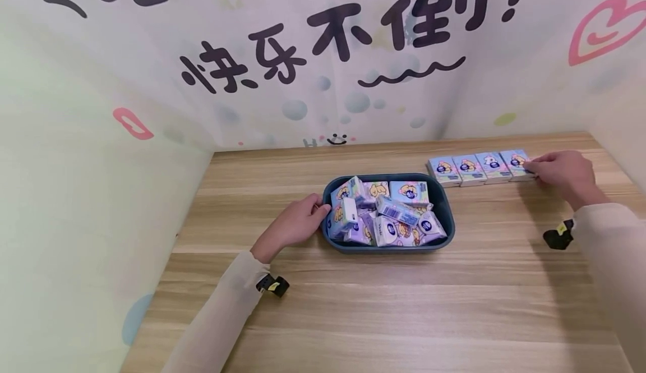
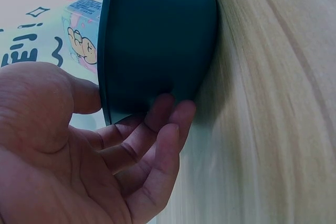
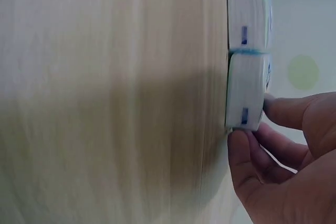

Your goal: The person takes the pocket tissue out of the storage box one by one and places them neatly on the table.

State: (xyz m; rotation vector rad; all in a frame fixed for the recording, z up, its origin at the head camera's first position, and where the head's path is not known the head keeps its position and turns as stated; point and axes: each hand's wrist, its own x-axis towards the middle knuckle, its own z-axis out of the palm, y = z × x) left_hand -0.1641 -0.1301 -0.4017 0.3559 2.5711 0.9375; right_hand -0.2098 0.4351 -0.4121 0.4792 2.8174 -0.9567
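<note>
A dark blue-green plastic bin (image 1: 387,249) stands on the table, filled with small tissue packs (image 1: 398,233) in blue, purple and white wrappers. My left hand (image 1: 298,219) grips its left end. In the left wrist view the thumb is at the rim of the bin (image 2: 157,35) and the fingers curl against the outer wall. To the right of the bin, several tissue packs lie flat in a row, side by side. My right hand (image 1: 567,174) holds the rightmost tissue pack (image 1: 517,162) at its outer end. In the right wrist view, fingertips touch that pack's (image 3: 247,90) end and upper edge.
The wood-grain table (image 1: 353,317) extends in front of the bin and to both sides. A white printed cloth (image 1: 328,98) with black characters hangs behind the table, close to the row of packs. Pale side panels (image 1: 91,193) border the table.
</note>
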